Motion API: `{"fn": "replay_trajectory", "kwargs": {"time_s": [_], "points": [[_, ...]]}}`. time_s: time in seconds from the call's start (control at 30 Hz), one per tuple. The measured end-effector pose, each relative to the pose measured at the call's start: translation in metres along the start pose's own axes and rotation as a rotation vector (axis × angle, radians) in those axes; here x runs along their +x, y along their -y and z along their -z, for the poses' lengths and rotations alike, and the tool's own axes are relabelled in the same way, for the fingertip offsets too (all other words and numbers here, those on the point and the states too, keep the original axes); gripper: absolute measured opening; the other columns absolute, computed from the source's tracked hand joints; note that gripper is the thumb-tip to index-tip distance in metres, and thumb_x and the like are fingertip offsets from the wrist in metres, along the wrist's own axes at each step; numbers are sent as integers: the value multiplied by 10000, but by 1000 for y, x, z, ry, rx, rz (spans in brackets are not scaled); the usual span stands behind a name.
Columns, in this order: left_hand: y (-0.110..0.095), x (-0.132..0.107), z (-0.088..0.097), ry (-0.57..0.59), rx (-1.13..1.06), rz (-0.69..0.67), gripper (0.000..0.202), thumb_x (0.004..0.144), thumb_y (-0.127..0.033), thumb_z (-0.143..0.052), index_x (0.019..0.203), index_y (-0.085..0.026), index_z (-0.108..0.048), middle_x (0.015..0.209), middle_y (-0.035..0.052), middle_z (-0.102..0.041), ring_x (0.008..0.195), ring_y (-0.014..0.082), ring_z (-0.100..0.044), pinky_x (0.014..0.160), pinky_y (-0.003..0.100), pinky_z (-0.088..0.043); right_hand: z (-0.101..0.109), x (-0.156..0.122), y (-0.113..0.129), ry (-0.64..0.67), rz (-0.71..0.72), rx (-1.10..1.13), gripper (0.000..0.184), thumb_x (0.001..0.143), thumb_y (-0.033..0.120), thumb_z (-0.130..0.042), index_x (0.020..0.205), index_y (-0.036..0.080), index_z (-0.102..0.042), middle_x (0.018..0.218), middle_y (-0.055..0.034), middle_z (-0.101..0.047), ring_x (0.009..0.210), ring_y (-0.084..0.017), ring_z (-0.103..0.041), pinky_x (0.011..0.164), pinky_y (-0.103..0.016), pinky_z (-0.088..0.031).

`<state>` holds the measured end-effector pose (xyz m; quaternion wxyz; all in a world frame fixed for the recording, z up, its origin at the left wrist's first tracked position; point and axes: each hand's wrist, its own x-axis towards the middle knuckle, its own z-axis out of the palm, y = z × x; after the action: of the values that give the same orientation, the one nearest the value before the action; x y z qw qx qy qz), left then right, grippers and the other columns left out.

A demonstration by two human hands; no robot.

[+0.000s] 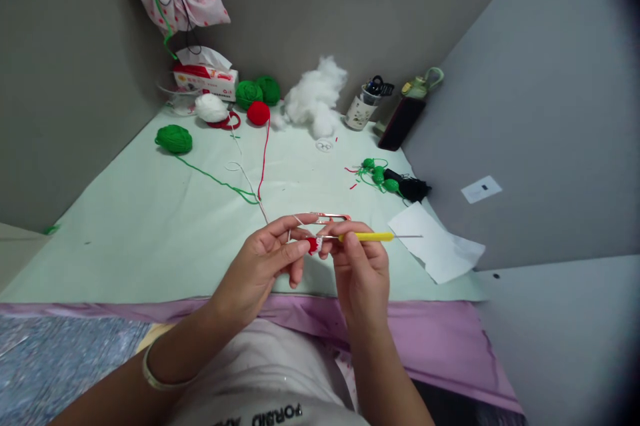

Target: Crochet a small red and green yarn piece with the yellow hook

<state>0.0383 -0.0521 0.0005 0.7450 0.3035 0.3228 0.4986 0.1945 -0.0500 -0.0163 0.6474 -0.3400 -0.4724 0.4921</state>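
Observation:
Between the fingertips of my left hand [270,259] is a small red and white crochet piece [315,245], pinched by thumb and fingers. White yarn runs over the left index finger and down to the table. My right hand [361,266] grips a crochet hook by its yellow handle [375,237]; its metal tip points left and meets the crochet piece. Just beyond my fingers lies a pair of small orange-handled snips [340,217], partly hidden by the hands. Red, green and white strands come together on the table ahead of my left hand.
Balls of green [174,139], white [211,107] and red yarn [259,113] lie at the back left, near a tissue box [206,81]. White stuffing [317,96], a pen cup [361,111] and a bottle [404,119] line the back. Green crocheted balls [379,175] and white paper [440,246] lie right.

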Motion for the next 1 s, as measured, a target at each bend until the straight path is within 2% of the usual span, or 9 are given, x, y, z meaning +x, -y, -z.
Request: {"fn": "replay_trajectory", "kwargs": {"time_s": [0.2, 0.3, 0.47, 0.63, 0.7, 0.77, 0.87, 0.93, 1.0], "points": [[-3, 0, -1, -29, 42, -5, 273, 852, -248, -836, 1120, -200, -813, 737, -28, -649, 517, 61, -515, 517, 209, -390, 1, 1, 4, 24, 21, -47, 207, 1037, 343, -600, 921, 212, -711, 844, -42, -754, 666, -150, -667, 643, -301, -587], [-4, -1, -1, -46, 71, -39, 274, 847, -234, -835, 1119, -205, -813, 774, -25, -642, 555, 72, -537, 550, 217, -438, 2, -4, 5, 40, 87, -144, 196, 1052, 322, -579, 958, 215, -714, 885, -52, -757, 758, -178, -699, 671, -323, -589], [-1, -1, 0, -74, 157, -130, 270, 858, -210, -819, 1127, -229, -810, 818, -22, -642, 605, 87, -570, 619, 237, -514, 3, -13, 11, 78, 314, -447, 233, 1065, 175, -498, 1077, 251, -718, 984, -49, -761, 866, -194, -717, 755, -363, -591], [6, -3, -4, -178, 204, -192, 338, 803, -171, -851, 1130, -228, -790, 836, -27, -637, 651, 87, -571, 643, 214, -516, 1, -17, 6, 219, 596, -789, 319, 1014, 92, -523, 1247, 242, -680, 1077, -90, -760, 994, -226, -727, 824, -385, -611], [7, -3, -4, -184, 146, -173, 422, 781, -168, -871, 1186, -232, -773, 845, -27, -639, 678, 88, -564, 645, 197, -501, 1, -18, 0, 186, 722, -931, 361, 990, 99, -588, 1297, 260, -689, 1105, -102, -749, 1016, -242, -723, 824, -391, -619], [6, -2, -2, -118, 39, -70, 456, 799, -213, -873, 1242, -216, -763, 805, -28, -621, 628, 75, -510, 578, 179, -449, 1, -17, -5, 129, 782, -972, 386, 979, 98, -623, 1304, 289, -708, 1127, -101, -737, 1034, -248, -713, 832, -400, -619], [0, 1, 2, -41, -105, 91, 406, 838, -245, -858, 1226, -153, -782, 697, -48, -545, 525, 36, -366, 478, 154, -323, 1, -12, -3, 66, 576, -733, 296, 1020, 123, -563, 1195, 282, -741, 1036, -76, -733, 953, -225, -702, 798, -401, -603], [-5, 2, 3, -61, -127, 84, 389, 827, -214, -868, 1202, -146, -793, 700, -47, -554, 510, 19, -357, 468, 143, -307, -1, -8, 0, 6, 388, -496, 231, 1051, 187, -528, 1063, 256, -748, 900, -51, -711, 821, -201, -674, 730, -380, -583], [-7, 2, 2, -70, -90, 34, 407, 816, -197, -878, 1214, -183, -791, 774, -29, -624, 505, 12, -417, 472, 145, -341, -4, -4, 2, -14, 290, -355, 211, 1054, 242, -547, 977, 242, -743, 846, -41, -702, 770, -189, -660, 707, -367, -577]]}}
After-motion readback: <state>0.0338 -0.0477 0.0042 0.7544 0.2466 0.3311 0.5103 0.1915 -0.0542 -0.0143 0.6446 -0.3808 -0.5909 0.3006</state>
